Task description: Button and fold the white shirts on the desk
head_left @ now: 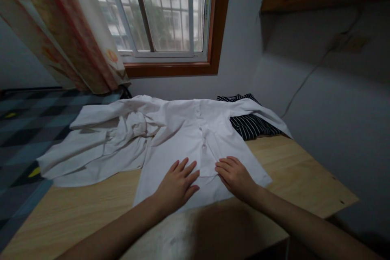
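Observation:
A white shirt (183, 130) lies spread on a wooden table (304, 178), its sleeves reaching left and right. My left hand (178, 185) lies flat and open on the near hem of the shirt, fingers stretched forward. My right hand (233, 174) rests palm down beside it on the same hem, fingers pointing left and pressed on the cloth. Neither hand holds anything. A crumpled part of the white cloth (97, 146) bunches at the left.
A dark striped garment (252, 124) lies under the shirt's right sleeve by the wall. Behind stand a barred window (170, 12) and a flowered curtain (61, 28). A checked blue surface (27, 130) lies left of the table.

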The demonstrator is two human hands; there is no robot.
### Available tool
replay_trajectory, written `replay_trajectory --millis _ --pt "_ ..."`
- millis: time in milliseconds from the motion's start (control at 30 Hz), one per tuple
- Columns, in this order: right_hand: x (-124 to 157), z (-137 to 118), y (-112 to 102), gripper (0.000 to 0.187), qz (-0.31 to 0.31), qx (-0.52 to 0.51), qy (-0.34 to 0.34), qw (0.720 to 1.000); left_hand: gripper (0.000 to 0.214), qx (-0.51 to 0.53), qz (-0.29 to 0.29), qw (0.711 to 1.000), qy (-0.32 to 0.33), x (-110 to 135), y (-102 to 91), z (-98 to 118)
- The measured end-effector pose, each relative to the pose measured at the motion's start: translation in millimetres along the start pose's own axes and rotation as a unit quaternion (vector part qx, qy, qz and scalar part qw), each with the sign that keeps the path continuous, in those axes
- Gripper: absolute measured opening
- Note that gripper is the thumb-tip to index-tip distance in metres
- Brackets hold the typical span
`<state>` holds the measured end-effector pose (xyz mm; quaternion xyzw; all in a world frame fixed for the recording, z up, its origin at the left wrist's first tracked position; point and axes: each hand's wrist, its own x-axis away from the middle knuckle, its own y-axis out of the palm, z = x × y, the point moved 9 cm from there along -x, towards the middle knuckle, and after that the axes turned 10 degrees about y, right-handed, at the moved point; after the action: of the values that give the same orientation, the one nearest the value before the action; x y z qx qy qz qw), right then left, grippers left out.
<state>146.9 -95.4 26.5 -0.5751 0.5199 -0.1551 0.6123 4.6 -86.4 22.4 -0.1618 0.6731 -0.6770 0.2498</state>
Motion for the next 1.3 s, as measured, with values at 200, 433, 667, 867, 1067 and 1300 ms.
replay_trajectory --millis 200,433,667,867,1067,1300 --pt "-9.8 45.3 -36.1 0.022 0.037 -0.188 0.192 0.963 0.02 0.025 0.078 0.997 0.01 -1.1 -8.0 14.6" --pt "-10.3 61.8 -107.6 0.022 0.071 -0.24 0.196 0.948 0.021 0.212 0.181 0.96 -0.015 0.7 -54.8 -4.5" --pt "12.5 9.2 -55.9 0.016 -0.049 -0.178 0.062 0.981 0.03 0.115 0.046 0.991 0.06 -4.8 -29.9 40.1" --pt "34.9 -14.0 -28.5 0.027 -0.071 -0.099 0.0 0.993 0.012 -0.018 0.044 0.996 0.078 -3.8 -5.3 50.9" --pt "42.5 -5.8 -44.1 0.032 0.033 -0.054 -0.004 0.998 0.018 0.046 0.127 0.99 0.038 -4.9 -46.4 35.7" --pt "43.2 -10.5 -41.7 0.03 0.02 -0.02 -0.032 0.999 0.02 0.107 0.059 0.988 0.098 1.9 -76.7 36.4"
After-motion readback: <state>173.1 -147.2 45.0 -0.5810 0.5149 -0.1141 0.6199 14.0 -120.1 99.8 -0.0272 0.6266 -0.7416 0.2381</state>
